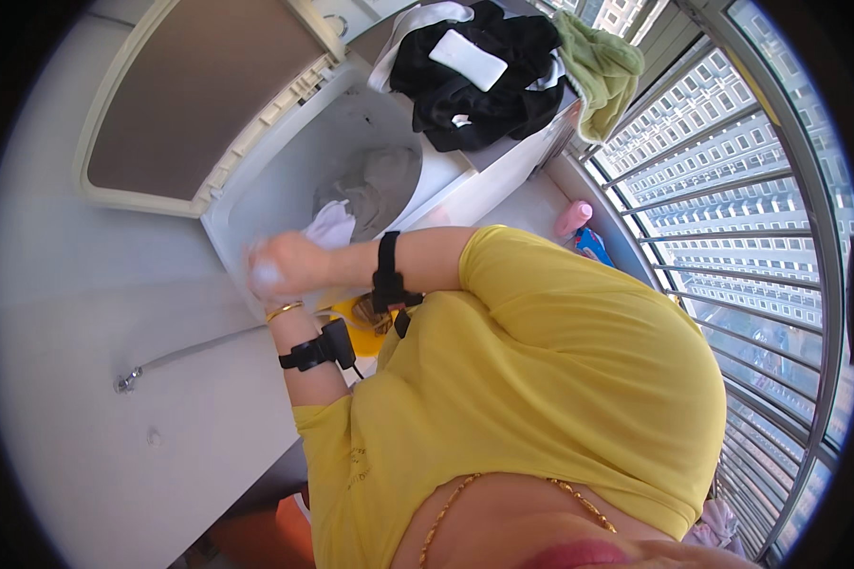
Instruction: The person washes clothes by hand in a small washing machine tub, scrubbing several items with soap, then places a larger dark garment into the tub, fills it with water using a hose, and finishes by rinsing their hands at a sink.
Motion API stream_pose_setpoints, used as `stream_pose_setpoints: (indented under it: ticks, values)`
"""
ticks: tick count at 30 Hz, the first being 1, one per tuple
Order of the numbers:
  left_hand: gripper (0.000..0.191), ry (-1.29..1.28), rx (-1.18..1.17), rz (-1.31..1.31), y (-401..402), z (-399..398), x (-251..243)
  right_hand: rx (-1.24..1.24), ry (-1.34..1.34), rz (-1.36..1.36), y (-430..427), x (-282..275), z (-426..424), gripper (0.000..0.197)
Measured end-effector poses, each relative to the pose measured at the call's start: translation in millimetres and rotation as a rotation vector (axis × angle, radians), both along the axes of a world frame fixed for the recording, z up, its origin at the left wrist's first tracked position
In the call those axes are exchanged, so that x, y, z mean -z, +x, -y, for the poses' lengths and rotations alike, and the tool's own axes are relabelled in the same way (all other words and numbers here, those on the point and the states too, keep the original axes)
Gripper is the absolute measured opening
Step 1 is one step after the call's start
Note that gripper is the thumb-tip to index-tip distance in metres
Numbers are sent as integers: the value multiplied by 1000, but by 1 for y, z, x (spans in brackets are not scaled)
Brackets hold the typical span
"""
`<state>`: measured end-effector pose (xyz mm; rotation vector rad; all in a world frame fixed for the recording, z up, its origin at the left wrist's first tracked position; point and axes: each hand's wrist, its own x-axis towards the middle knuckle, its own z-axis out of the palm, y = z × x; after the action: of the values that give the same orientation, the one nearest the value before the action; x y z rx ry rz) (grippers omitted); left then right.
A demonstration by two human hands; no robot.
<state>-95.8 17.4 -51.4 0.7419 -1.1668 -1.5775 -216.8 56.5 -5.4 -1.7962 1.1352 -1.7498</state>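
Note:
Blurred by motion, my right hand [295, 263] is closed on a white cloth [333, 222], part of which hangs beside it over the tub. My left hand [260, 281], largely hidden behind the right, presses against it, and a bit of white shows between the two. Both hands are above the near left rim of a top-loading washing machine [277, 171]. Its lid [206, 99] stands raised at the left. Inside the tub lies wet-looking greyish fabric [381, 185].
Black clothes [491, 107] with a white rectangular object [467, 60] on top, and a green towel [601, 78], lie on the machine's right part. A pink bottle [573, 217] and blue packet [593, 245] are by the railing [726, 235]. Below my arms is a yellow container [363, 341]; a tap [127, 380] projects from the wall.

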Motion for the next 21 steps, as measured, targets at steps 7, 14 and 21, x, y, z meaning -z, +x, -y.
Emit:
stream_pose_setpoints:
  ticks: [7,14,21]
  values:
    - [50,420,-67,-57,-51,-19,-64,170,345,65,-54,-2,36,30]
    - [59,211,-272,36,-36,-1,-73,-33,345,-55,-109,-10,35,46]
    - [59,362,-265,55,-2,-12,-59,217,219,-267,-220,-38,-19,42]
